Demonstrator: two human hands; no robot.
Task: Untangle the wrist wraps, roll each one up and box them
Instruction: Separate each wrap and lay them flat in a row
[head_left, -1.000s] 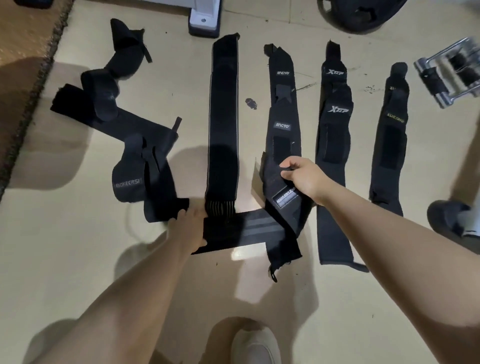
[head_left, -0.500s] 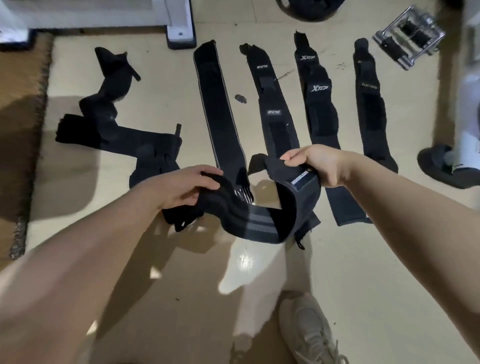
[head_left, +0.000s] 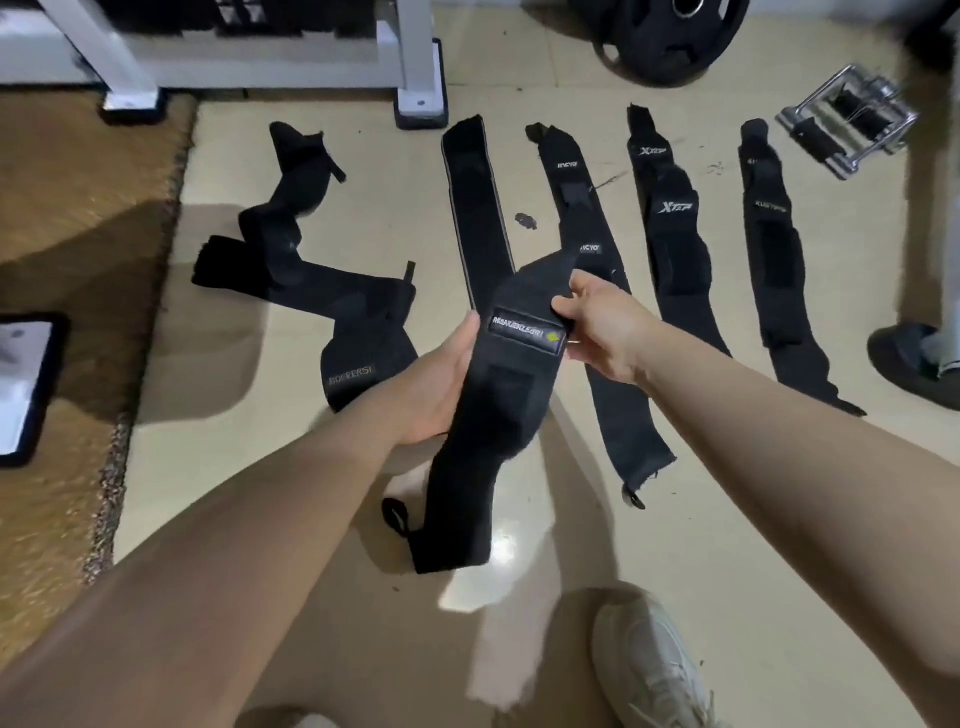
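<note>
I hold a black wrist wrap (head_left: 501, 395) with a labelled patch above the floor. My left hand (head_left: 436, 384) supports it from the left side and underneath. My right hand (head_left: 597, 325) pinches its upper end. Its lower end hangs down to the floor with a thumb loop (head_left: 397, 519). Several other black wraps lie flat in a row on the floor: a plain one (head_left: 475, 208), one behind my right hand (head_left: 608, 410), an Xtep one (head_left: 672, 228) and one at the right (head_left: 776, 260). A tangled pile of wraps (head_left: 306, 275) lies at the left.
A brown mat (head_left: 78, 218) covers the floor at the left, with a tablet-like device (head_left: 21, 384) on it. A white rack foot (head_left: 421, 104), a weight plate (head_left: 670, 36) and a metal cable handle (head_left: 847, 119) lie at the back. My shoe (head_left: 654, 670) is at the bottom; another shoe (head_left: 909, 364) at right.
Both hands lifted the wrap off the floor, free of the plain wrap it crossed. It now hangs lengthwise between my hands instead of sagging in a curve. My view shifted backward.
</note>
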